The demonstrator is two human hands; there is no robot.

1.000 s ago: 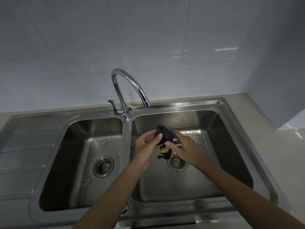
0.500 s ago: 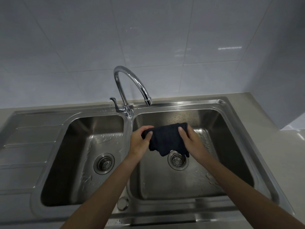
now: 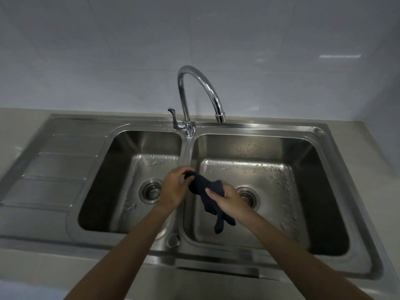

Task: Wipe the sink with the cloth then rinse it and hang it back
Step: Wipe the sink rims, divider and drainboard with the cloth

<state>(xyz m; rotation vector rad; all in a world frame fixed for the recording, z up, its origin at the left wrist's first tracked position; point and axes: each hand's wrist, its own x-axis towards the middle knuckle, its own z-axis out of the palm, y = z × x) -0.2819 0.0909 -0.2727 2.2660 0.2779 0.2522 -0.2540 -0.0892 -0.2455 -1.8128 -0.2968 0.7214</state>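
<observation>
Basically holding the dark cloth (image 3: pixel 202 188) above the right basin of the double sink (image 3: pixel 324 130), curling left hand (image 3: pixel 173 188) fingers round one end, clamping right hand (image 3: pixel 229 202) mid-cloth, apparently leaving its tail hanging free.

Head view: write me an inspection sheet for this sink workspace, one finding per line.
Surface: stainless double-bowl sink with drainboard on its left; droplets on both bowl floors.
Job's things: dark cloth, bunched, over the right bowl, one end hanging down.
Clutter: nothing seen.
Hands: left hand grips the cloth's upper end near the divider; right hand grips its middle.
Cables: nothing seen.
Surroundings: faucet with its spout over the right bowl, no water seen running; beige countertop; white wall tiles.
</observation>
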